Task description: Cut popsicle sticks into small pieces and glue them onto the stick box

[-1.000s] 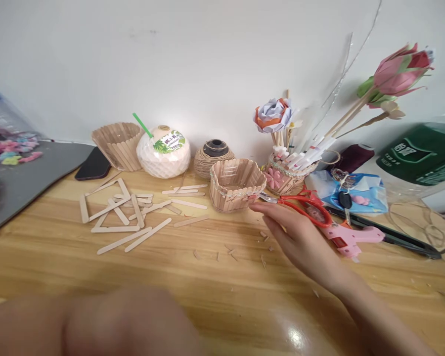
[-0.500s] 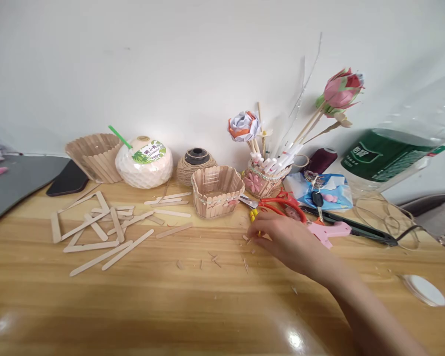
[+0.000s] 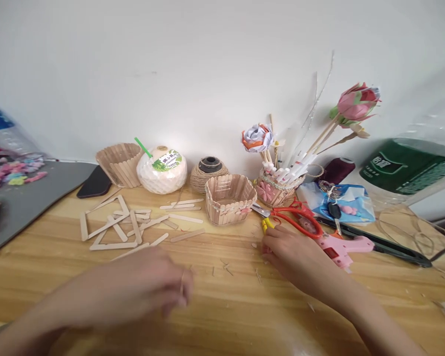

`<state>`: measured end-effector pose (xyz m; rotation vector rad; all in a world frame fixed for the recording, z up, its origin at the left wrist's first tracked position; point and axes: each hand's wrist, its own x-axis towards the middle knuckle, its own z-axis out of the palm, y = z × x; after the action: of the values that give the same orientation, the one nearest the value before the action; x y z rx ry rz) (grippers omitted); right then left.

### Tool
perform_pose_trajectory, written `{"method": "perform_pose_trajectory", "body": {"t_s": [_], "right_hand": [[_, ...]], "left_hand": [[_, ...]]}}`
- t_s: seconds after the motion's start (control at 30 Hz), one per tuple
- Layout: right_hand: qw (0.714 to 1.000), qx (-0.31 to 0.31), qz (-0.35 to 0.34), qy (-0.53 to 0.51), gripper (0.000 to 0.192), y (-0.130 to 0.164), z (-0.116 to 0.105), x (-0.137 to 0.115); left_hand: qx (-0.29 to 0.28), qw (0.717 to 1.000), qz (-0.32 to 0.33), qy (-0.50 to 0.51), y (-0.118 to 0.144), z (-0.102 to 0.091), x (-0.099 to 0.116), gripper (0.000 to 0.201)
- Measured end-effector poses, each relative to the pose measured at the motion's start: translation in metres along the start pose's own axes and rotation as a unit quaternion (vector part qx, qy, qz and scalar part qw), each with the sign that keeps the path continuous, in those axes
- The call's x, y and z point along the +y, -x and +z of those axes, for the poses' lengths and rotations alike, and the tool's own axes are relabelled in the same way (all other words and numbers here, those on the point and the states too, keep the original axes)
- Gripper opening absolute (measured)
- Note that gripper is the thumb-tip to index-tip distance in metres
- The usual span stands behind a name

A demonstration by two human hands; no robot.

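My left hand hovers over the front of the table with its fingers bent. Motion blurs them, so whether they hold anything is unclear. On the table to the right, my right hand rests palm down, its fingers curled together against a yellow handle. What lies under those fingertips is hidden. Thin wood slivers are scattered between the hands. Beyond them stands a small popsicle-stick basket with a beaded trim. Loose popsicle sticks lie in a heap behind my left hand.
Along the wall stand a larger stick basket, a coconut with a green straw, a twine spool and a pen holder with paper flowers. Red-handled scissors, a pink glue gun and a big bottle are at right.
My left hand has come into view from the lower left. My right hand stays by the yellow handle, its fingers more tucked in. The view has shifted left.
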<state>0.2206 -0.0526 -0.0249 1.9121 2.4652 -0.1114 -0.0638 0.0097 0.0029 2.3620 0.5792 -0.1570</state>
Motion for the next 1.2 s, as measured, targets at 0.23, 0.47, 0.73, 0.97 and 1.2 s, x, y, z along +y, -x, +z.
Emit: {"method": "perform_pose_trajectory", "body": {"t_s": [0.23, 0.47, 0.73, 0.97, 1.2], "right_hand": [[0.994, 0.092, 0.032, -0.058, 0.021, 0.000, -0.012, -0.004], [0.957, 0.218, 0.072, -0.177, 0.019, 0.004, -0.024, 0.002], [0.950, 0.235, 0.095, -0.184, 0.019, 0.005, -0.027, 0.005], [0.966, 0.097, 0.238, -0.026, 0.019, 0.004, -0.034, 0.007], [0.971, -0.021, 0.208, 0.114, 0.021, 0.008, -0.032, 0.004]], "left_hand": [[0.058, 0.998, -0.029, 0.010, -0.026, 0.000, -0.021, 0.022], [0.052, 0.997, -0.049, 0.024, -0.039, 0.011, -0.027, 0.015], [0.057, 0.996, -0.071, 0.000, -0.041, 0.014, -0.029, 0.013], [0.036, 0.997, -0.067, -0.013, -0.046, 0.015, -0.033, 0.014], [0.070, 0.994, -0.070, -0.047, -0.042, 0.018, -0.027, 0.017]]}}
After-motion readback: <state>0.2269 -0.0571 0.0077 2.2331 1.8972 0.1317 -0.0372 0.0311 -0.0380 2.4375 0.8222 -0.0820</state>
